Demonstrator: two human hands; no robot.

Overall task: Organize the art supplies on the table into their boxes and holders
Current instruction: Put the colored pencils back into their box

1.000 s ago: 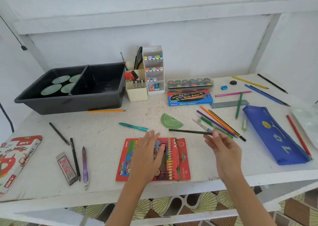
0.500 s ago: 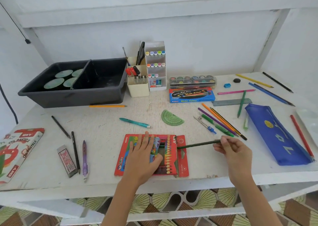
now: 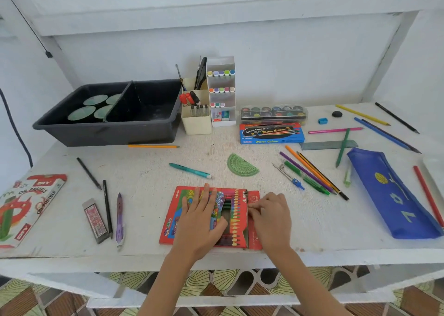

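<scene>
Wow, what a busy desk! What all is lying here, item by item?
table: one, white, under everything
tray: one, black, back left
discs: four, green, tray's left compartment
holder: one, cream, right of tray
marker rack: one, white, beside holder
paint set: one, clear, back centre
watercolour box: one, blue, before paint set
ruler: one, grey, right of watercolour box
protractor: one, green, centre
pencil case: one, blue, right
oil pastels box: one, red-white, far left
loose pencils and pens: many, mixed, left and right
pencil box: one, red, front centre
left hand: flat on pencil box
right hand: fingers curled at pencil box's open end
</scene>
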